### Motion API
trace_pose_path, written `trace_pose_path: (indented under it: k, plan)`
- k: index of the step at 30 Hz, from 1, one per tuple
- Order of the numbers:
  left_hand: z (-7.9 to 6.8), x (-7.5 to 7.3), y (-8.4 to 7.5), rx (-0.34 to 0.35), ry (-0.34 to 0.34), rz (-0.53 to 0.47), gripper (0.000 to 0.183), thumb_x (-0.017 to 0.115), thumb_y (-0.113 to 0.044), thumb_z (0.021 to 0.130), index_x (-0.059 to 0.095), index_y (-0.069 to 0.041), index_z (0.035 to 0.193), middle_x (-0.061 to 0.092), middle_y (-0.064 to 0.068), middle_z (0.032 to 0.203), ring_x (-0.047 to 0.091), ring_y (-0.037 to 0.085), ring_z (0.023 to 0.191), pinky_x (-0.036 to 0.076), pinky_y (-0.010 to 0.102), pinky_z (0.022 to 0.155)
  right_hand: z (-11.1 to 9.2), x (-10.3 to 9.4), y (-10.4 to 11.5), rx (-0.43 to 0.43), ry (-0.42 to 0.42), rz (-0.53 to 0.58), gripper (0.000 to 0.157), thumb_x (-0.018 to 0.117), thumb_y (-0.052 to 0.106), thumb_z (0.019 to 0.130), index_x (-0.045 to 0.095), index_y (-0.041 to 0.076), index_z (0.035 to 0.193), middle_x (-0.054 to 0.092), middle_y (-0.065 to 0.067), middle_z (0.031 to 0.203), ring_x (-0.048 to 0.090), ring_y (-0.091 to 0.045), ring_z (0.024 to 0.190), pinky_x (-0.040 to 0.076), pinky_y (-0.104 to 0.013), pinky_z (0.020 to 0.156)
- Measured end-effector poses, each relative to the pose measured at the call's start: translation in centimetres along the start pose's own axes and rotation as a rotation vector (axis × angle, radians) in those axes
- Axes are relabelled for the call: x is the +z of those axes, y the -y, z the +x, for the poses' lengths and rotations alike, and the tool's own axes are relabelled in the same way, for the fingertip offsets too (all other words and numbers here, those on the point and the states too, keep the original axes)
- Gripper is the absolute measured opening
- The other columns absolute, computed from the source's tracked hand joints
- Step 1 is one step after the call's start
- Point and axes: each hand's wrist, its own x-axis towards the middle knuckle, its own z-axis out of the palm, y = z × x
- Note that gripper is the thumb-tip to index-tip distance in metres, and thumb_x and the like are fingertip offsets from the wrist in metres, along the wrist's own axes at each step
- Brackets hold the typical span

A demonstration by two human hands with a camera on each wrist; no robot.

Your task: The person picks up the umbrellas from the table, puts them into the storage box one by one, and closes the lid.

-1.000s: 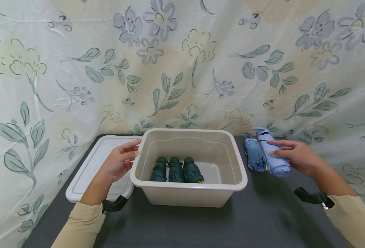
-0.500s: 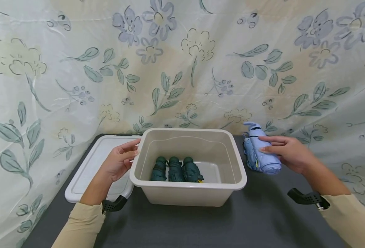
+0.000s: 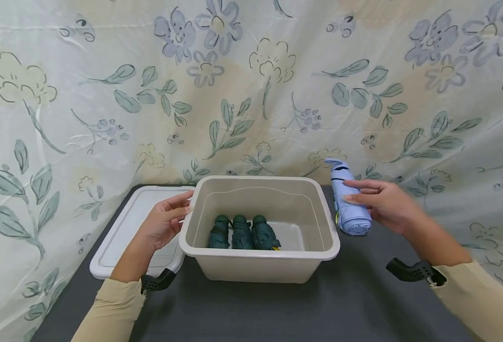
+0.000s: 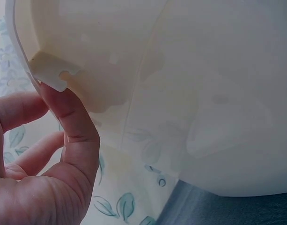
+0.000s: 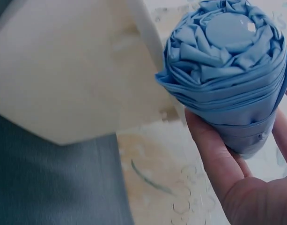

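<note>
My right hand grips a light blue folded umbrella, thumb on one side and fingers on the other, just right of the beige plastic bin. Seen in the right wrist view, the umbrella has bunched fabric around a round end cap. Behind it, a darker blue umbrella is almost wholly hidden. My left hand pinches the bin's left rim; the left wrist view has the thumb and fingers at that rim. Inside the bin, three dark green folded umbrellas lie side by side at the left.
A white lid lies flat on the dark grey table, left of the bin and partly under my left forearm. A flowered cloth hangs behind the table. Each wrist wears a black band.
My right hand has moved left toward the bin and slightly up, carrying the light blue umbrella, which now covers most of the darker blue one. My left hand stays on the rim.
</note>
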Motion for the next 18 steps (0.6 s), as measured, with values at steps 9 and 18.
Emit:
trace_pose_path:
  k: [9,18]
  plan:
    - [0.0,0.0,0.1,0.005,0.005,0.003,0.055,0.06,-0.004,0.102,0.043,-0.003,0.154,0.071,0.001,0.11,0.075,0.012,0.093,0.062,0.03,0.085,0.7,2.9,1.8,0.02,0.022,0.011,0.06,0.076,0.022,0.094,0.053,0.012,0.149,0.038,-0.019,0.154,0.07,-0.012,0.1,0.063,-0.032,0.082]
    - [-0.2,0.1,0.1,0.009,0.014,-0.011,0.054,0.059,-0.003,0.102,0.043,-0.003,0.154,0.07,0.002,0.11,0.075,0.013,0.094,0.062,0.032,0.085,1.3,4.8,3.1,0.024,0.062,0.031,0.066,0.076,0.019,0.093,0.049,0.005,0.152,0.045,-0.021,0.15,0.073,-0.018,0.097,0.063,-0.035,0.084]
